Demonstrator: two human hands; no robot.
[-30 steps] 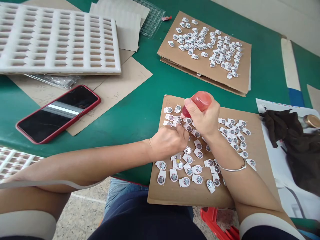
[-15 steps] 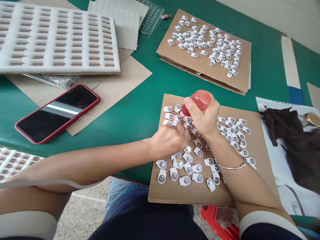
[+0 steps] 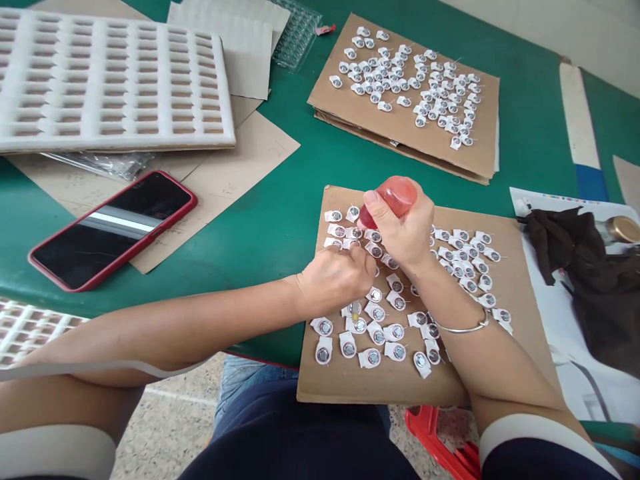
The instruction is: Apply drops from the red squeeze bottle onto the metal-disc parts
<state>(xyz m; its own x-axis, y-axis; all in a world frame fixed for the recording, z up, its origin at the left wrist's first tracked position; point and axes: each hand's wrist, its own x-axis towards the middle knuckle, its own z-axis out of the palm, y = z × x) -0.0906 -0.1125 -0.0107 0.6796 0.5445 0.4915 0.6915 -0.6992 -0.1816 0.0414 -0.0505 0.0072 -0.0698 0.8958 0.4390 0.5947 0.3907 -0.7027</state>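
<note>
My right hand (image 3: 411, 227) is wrapped round a soft-looking red translucent bottle (image 3: 399, 195), tilted with its narrower end down toward the board. Close beside it, my left hand (image 3: 343, 275) is closed with the fingers curled down over the board. Below that fist a small pale piece with a yellow spot (image 3: 355, 315) shows; whether the hand grips it I cannot tell. Both hands are over a brown cardboard sheet (image 3: 385, 387) that bears many small round silver parts on white tabs (image 3: 370, 357). The fingertips of my left hand and the bottle's tip are mostly hidden.
Farther back lies a cardboard stack (image 3: 345, 110) with more such parts. A red-cased phone (image 3: 115, 230) and a white slotted foam tray (image 3: 227, 127) lie to the left. At right are dark cloth (image 3: 600, 300) and a gold-lidded jar (image 3: 623, 229). A red stool (image 3: 425, 427) stands below.
The whole view has shifted slightly, with the table things a little farther left. Both hands keep almost the same pose over the board, and the red bottle stays in my right hand.
</note>
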